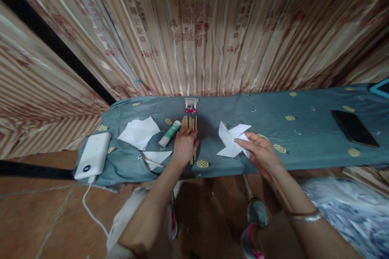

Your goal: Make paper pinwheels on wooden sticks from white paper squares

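Observation:
A white paper pinwheel (231,139) lies on the blue-grey cloth-covered board (267,129). My right hand (258,151) holds it at its centre, thumb and forefinger pinched by a small pin. My left hand (184,145) rests palm down on a row of thin wooden sticks (190,123), fingers curled over them. A green and white glue stick (169,133) lies just left of the sticks. Behind the sticks stands a small red box of pins (190,106).
White paper sheets (139,131) and a cut paper piece (155,157) lie at the left, next to a white power bank (92,154) with a cable. A black phone (354,128) lies far right. A striped curtain hangs behind the board.

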